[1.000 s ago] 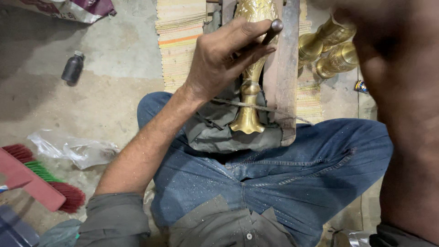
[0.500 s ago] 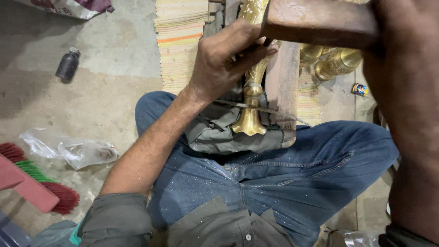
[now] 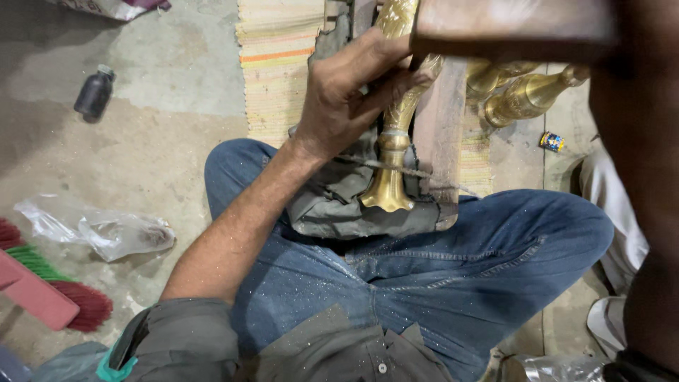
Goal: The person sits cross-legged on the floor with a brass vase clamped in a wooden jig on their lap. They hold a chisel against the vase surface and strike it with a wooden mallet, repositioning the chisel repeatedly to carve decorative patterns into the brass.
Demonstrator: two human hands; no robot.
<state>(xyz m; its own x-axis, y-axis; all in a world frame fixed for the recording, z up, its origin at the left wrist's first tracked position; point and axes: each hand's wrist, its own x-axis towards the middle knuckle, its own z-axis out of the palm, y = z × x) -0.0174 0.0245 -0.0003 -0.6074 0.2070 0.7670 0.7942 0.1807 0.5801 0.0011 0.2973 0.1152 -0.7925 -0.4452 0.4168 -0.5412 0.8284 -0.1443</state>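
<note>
Left hand (image 3: 346, 99) on brass vase (image 3: 393, 127)

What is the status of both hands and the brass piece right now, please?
Left hand gripping a thin tool against the brass piece. Right hand out of frame; its arm holds a wooden block above. Piece rests on grey cloth, nothing obstructing.

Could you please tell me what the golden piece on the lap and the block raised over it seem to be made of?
The golden piece looks like polished brass: a yellow metallic shine, with fine engraved patterning near its top. The block seems to be bare wood, brown and matt, though it is blurred. The left hand holds a thin tool against the brass; the tool's material cannot be made out.
</note>
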